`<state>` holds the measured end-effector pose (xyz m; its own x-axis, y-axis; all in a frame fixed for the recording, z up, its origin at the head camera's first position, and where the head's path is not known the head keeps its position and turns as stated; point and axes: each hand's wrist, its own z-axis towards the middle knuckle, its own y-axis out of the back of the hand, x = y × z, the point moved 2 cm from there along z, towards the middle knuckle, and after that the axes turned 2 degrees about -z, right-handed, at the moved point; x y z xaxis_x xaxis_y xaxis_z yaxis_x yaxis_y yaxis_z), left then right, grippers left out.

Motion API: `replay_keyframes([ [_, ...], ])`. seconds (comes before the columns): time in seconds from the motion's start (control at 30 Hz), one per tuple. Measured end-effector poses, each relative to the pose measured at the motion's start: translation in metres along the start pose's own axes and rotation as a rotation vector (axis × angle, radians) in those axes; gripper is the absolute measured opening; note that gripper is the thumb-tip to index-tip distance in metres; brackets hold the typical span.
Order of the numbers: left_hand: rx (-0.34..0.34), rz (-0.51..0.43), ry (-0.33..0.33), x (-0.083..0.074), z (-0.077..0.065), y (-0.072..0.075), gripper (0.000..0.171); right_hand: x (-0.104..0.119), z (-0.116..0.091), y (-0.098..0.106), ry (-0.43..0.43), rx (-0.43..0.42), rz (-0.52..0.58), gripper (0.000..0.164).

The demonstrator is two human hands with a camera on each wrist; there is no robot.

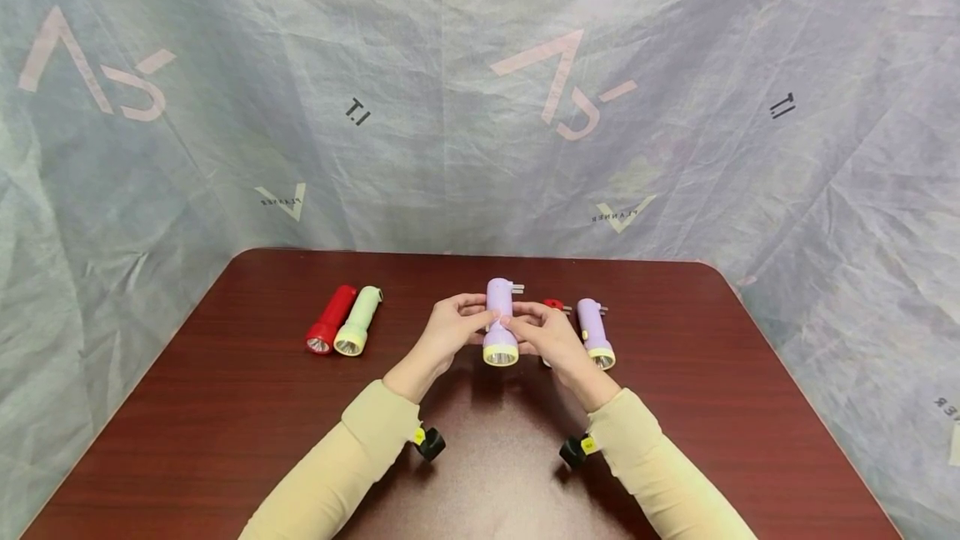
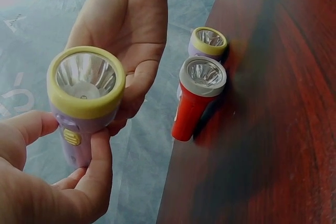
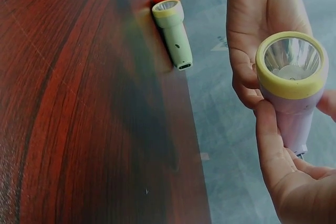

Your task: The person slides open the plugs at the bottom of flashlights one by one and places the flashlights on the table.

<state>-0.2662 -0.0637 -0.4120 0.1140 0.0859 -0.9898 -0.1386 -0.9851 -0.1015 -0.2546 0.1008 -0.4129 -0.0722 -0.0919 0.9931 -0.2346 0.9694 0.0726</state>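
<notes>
A purple flashlight (image 1: 501,307) with a yellow rim is held above the table, lens end toward me. My left hand (image 1: 452,327) pinches its left side and my right hand (image 1: 553,336) grips the right side, both thumbs on the front of the body. Metal plug prongs (image 1: 518,288) stick out at its far right end. The left wrist view shows a yellow slide switch (image 2: 72,137) beside the left fingers. Behind my right hand, a red flashlight with a grey rim (image 2: 191,109) is mostly hidden in the head view; another purple flashlight (image 1: 592,323) lies next to it.
On the left of the brown table (image 1: 225,407), a red flashlight (image 1: 332,319) and a pale green flashlight (image 1: 360,319) lie side by side. A grey printed cloth (image 1: 442,157) hangs behind the table and along both sides.
</notes>
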Motion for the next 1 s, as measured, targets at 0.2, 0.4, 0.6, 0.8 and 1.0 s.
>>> replay_keyframes([
  [0.2, -0.009, -0.030, -0.020, 0.001, 0.000, -0.001, 0.043, -0.002, 0.003, 0.003, -0.004, -0.005, 0.001, 0.052],
  [0.4, 0.008, -0.049, -0.038, 0.003, 0.000, -0.002, 0.042, -0.002, 0.005, 0.006, -0.019, -0.027, 0.017, 0.053],
  [0.6, 0.037, -0.047, -0.014, 0.007, -0.001, -0.003, 0.044, -0.002, 0.007, 0.008, -0.037, -0.055, 0.041, 0.051],
  [0.8, 0.066, -0.041, -0.006, 0.010, -0.004, -0.007, 0.045, -0.006, 0.010, 0.012, -0.042, -0.075, 0.039, 0.053],
  [1.0, 0.076, -0.056, 0.010, 0.013, -0.004, -0.010, 0.047, -0.011, 0.014, 0.015, -0.057, -0.084, 0.041, 0.053],
])
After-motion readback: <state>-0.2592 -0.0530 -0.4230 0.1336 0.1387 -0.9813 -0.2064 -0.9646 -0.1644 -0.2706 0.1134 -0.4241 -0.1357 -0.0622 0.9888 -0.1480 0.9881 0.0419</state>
